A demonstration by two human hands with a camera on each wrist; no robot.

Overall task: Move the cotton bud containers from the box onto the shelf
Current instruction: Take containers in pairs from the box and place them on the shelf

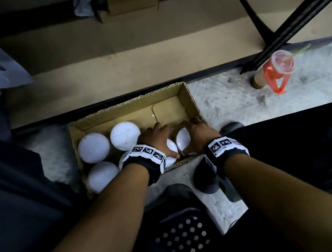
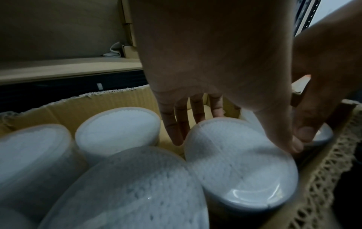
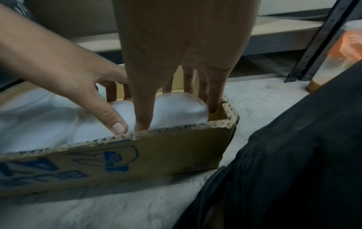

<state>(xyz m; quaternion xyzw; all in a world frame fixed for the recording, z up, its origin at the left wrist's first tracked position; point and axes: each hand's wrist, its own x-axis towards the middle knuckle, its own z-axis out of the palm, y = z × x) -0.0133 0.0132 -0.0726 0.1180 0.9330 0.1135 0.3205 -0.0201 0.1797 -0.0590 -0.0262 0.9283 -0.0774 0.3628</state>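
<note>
— Concrete floor, pale and gritty, carries everything: a shallow cardboard box sits on it just in front of the lowest shelf, whose board is lined with brown cardboard.

— And the cotton bud containers?

— All in the box. Three round white-topped tubs fill its left end: one at the far left, one beside it toward the middle, one at the near left corner. The far right part of the box floor is bare cardboard. Two more tubs stand along the near wall at the right end, under the hands.

— What is each grip doing?

— The left hand is grasping the left tub of that pair: fingers reach down its far side, thumb presses its near rim. The right hand grasps the right tub the same way, fingers down between it and the box's right wall, thumb on the near side. The two thumbs nearly touch. Both tubs look to be inside the box; whether they are lifted off its floor I cannot tell.

— Anything else around?

— A plastic cup with a pink drink in an orange carrier stands on the floor to the right, beside a black shelf upright. Dark trousers frame the near side.
</note>
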